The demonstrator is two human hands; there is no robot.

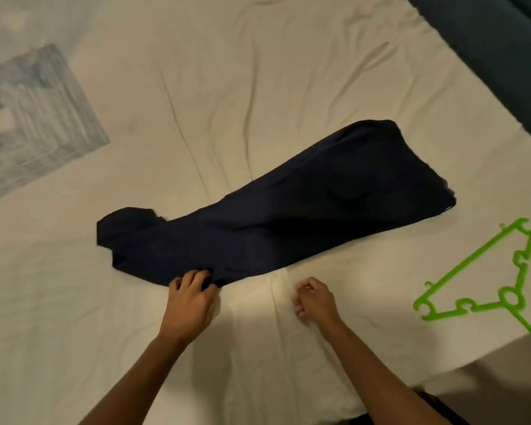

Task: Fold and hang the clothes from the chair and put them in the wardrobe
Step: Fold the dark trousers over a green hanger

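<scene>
A dark navy garment (282, 210) lies folded lengthwise on the bed, running from lower left to upper right. My left hand (190, 299) grips its near edge close to the left end, fingers curled into the cloth. My right hand (314, 297) hovers just off the garment over the sheet, fingers loosely curled, holding nothing. A bright green plastic hanger (485, 280) lies flat on the bed to the right, apart from both hands.
The cream bedsheet (258, 87) is wrinkled and spreads across the whole view. A blue-grey printed patch (34, 124) shows at the left. A dark teal surface (497, 44) borders the bed at the upper right. The bed's near corner drops off at lower right.
</scene>
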